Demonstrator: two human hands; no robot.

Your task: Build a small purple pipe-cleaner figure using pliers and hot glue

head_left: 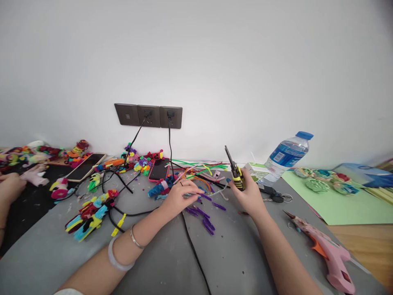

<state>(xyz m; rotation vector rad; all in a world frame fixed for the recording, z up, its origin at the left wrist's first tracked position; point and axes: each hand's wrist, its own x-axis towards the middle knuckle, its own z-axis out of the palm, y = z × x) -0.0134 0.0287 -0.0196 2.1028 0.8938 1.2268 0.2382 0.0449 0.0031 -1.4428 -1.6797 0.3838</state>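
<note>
Grey table [233, 254], near its back edge: left hand [179, 197] pinches a purple pipe cleaner [205, 197]; right hand [250, 196] clamps pliers [236, 174] (yellow-black handles).

Right hand [250, 196] grips yellow-black pliers [236, 172]; left hand [178, 198] pinches purple pipe cleaners [202, 215].

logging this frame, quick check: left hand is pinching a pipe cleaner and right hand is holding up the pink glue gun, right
Not quite. The right hand holds yellow-and-black cutters, not the pink glue gun, which lies untouched on the table further right. The left hand does pinch a pipe cleaner. The head view shows it.
</note>
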